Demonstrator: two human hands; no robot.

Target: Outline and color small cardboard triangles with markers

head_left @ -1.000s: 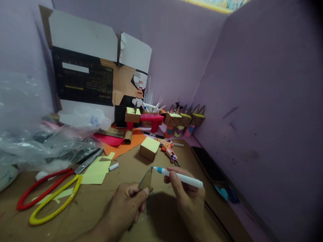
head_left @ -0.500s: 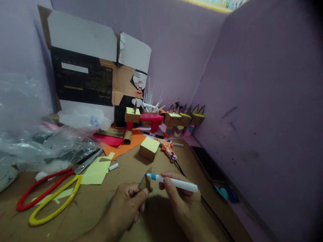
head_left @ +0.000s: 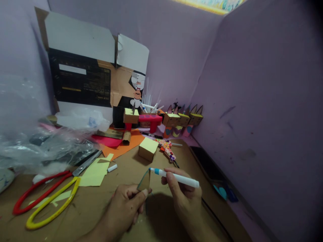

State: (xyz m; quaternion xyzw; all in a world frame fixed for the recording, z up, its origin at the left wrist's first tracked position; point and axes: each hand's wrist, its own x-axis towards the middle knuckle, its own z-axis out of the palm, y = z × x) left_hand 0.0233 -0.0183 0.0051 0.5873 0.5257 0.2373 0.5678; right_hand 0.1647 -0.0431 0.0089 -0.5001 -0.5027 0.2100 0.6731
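Between the thumb and fingers of my left hand (head_left: 128, 205) is a small brown cardboard triangle (head_left: 145, 182), its point upward and a blue line along its left edge. My right hand (head_left: 183, 193) grips a white marker (head_left: 180, 178) with a blue collar. The marker's tip meets the top corner of the triangle. Just beyond stands a small cardboard box (head_left: 148, 149) with a pale yellow top. A white marker cap (head_left: 112, 168) lies to the left, beside pale yellow paper (head_left: 92, 174).
Large scissors (head_left: 73, 174) with red and yellow handles lie at left, near crumpled clear plastic (head_left: 50, 144). A patterned glue gun (head_left: 168, 149) trails a cord to the right. Cardboard animal figures (head_left: 172, 120) stand at the back; a dark phone-like slab (head_left: 205, 163) lies right.
The marker tip has moved up from the triangle's left edge to its top corner. My right hand shifted slightly with it, and the triangle now turns more of its face to me.
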